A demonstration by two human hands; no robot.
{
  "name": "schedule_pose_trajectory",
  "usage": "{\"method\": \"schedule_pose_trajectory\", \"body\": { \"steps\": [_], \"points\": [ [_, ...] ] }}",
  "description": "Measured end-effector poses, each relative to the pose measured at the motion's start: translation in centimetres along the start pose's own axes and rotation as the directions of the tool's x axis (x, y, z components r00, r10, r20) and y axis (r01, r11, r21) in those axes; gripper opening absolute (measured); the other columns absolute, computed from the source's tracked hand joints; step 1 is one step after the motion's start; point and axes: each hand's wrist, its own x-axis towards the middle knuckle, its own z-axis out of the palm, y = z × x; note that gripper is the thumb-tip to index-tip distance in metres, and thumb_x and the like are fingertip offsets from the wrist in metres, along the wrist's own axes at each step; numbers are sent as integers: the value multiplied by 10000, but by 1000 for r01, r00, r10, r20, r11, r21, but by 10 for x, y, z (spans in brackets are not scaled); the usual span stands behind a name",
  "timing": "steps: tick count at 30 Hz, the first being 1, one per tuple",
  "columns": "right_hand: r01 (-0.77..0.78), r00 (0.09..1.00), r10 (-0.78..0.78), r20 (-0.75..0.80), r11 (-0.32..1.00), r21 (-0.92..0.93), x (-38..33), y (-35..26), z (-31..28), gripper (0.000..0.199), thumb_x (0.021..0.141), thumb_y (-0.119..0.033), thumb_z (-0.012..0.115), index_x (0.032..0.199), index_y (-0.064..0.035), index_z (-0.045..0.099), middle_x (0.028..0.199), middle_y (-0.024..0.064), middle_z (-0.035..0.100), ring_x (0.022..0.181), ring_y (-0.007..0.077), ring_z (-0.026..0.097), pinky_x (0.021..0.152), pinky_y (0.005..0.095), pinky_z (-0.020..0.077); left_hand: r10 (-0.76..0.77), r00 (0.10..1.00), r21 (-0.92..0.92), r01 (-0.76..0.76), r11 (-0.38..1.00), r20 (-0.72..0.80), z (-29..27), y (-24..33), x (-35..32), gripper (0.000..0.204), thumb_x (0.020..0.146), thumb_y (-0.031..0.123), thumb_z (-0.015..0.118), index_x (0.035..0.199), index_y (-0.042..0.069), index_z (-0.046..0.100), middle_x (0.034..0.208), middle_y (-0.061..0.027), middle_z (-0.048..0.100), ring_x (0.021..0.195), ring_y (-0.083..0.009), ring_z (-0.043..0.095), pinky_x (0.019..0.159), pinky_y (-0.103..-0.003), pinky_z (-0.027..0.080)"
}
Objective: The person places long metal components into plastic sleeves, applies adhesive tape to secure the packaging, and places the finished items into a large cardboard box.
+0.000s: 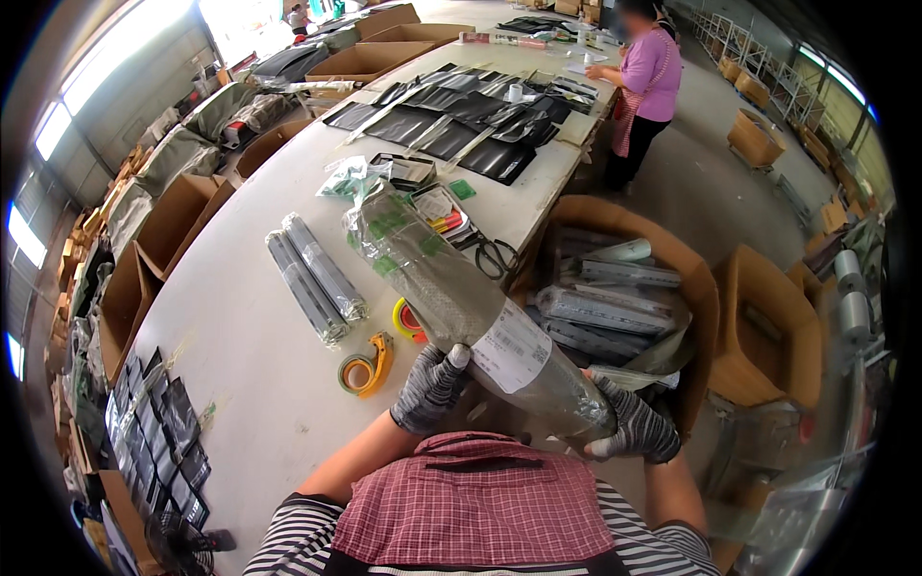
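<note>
Between my two gloved hands I hold a long plastic-wrapped roll (451, 288), tilted with its far end resting over the table. A white label (511, 348) and green tape patches show on its clear wrap. My left hand (430, 386) grips its near side below the label, thumb on top. Around the near end closes my right hand (634, 422). A tape dispenser (367, 367) lies left of my left hand, with a yellow and red tape roll (410, 320) close by. Farther left, two slim wrapped rolls (315, 276) lie side by side. Black-handled scissors (495, 257) lie beyond the held roll.
A large cardboard box (706, 288) of wrapped rolls stands right of the table (240, 384); another box (765, 326) is beside it. Black plastic bags (461, 120) cover the table's far part. A co-worker (648, 82) stands at the far right edge. A fan (182, 542) sits lower left.
</note>
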Motion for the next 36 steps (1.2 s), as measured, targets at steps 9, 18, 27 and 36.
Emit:
{"method": "schedule_pose_trajectory", "body": {
  "steps": [9,18,27,36],
  "points": [
    [79,991,-42,-129,952,296,-32,80,0,1033,683,-276,843,1505,-17,274,1388,139,486,1267,248,473,1051,380,391,-137,984,712,176,680,-112,32,43,30,414,942,330,633,1193,2,599,1073,-87,678,1020,-233,639,866,-367,501],
    [245,936,130,-328,429,870,-67,141,-12,835,697,-317,768,1369,39,426,1171,157,609,966,255,635,809,373,557,-212,273,332,-882,335,939,214,92,19,330,863,196,666,1123,-7,646,1028,-144,674,1003,-313,644,915,-412,504],
    [458,138,376,-916,796,396,-243,211,-314,391,865,-446,627,1021,-111,498,887,55,554,732,156,545,577,321,431,-195,-5,108,-819,564,981,263,62,39,341,836,177,651,1159,68,661,1086,-96,641,980,-268,620,914,-466,488],
    [137,622,525,-580,656,742,-4,334,-251,111,889,-165,553,843,-196,457,660,-46,433,554,108,455,409,271,316,-188,404,444,-840,312,895,192,108,39,343,811,170,671,1134,54,668,1056,-92,643,955,-263,622,917,-470,492]
  ]
}}
